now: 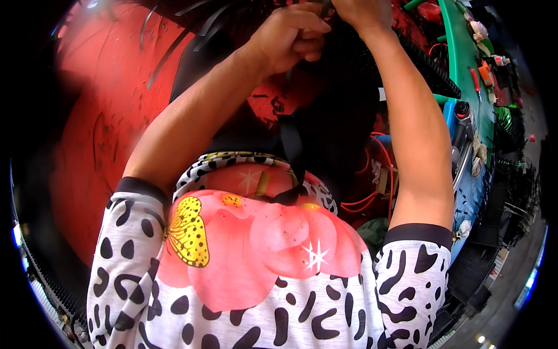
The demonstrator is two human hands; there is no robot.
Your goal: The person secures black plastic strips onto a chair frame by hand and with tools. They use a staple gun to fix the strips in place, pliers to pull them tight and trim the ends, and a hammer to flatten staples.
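Red surface (pixel 104 174) curves across the left; a cluttered green table (pixel 463 52) bends down the right. Between them, at the top edge, two bare hands meet: the left hand (pixel 295 34) curled, apparently pinching; the right hand (pixel 361 13) cropped, its grip impossible to tell. Between the hands sits a thin dark strip (pixel 326 8), which might slip if that pinch loosens, or nick fingers working so close.
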